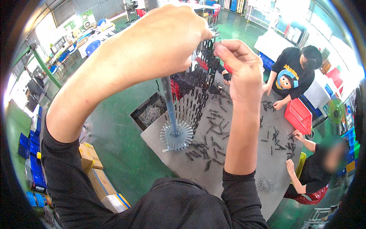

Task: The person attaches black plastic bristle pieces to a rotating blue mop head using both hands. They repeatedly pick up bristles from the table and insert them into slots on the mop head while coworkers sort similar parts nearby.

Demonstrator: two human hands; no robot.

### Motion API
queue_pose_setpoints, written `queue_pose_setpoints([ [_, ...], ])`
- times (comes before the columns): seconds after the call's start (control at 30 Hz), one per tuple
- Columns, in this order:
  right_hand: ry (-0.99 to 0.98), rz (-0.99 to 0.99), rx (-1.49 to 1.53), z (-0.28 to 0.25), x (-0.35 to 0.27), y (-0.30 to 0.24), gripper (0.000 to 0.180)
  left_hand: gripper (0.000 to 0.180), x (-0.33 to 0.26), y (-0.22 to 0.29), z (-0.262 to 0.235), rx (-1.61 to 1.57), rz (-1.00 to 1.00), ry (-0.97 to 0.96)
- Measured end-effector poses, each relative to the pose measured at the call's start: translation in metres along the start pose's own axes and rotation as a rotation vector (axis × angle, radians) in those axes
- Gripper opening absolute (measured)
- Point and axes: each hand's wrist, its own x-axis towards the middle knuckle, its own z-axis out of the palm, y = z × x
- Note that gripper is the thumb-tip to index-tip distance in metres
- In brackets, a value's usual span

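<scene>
The left hand point(160, 42) was closed over the top of an upright rack pole point(169, 110), which stood on a round finned base point(176, 135) near the table's left edge point(152, 133). Black clips point(198, 87) hung in strings from its top. The right hand point(238, 63) pinched one clip there. A loose pinch could probably have dropped it among the scattered clips point(213, 126); a tug might have tipped the pole.

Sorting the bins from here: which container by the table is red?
The red bin at the table's right edge, beside the seated person in black. The open box at the left edge is grey and holds metal pieces.
</scene>
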Motion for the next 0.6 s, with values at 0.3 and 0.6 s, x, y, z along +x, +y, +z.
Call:
queue_pose_setpoints([
  [0.3,0.040,0.124,-0.844,-0.076,0.006,-0.020,0.018,0.037,-0.013,-0.025,0.002,-0.082,0.042,0.008],
  [0.6,0.091,-0.311,-0.551,0.014,0.001,0.012,0.014,0.039,-0.012,0.003,-0.013,-0.092,-0.127,-0.009],
])
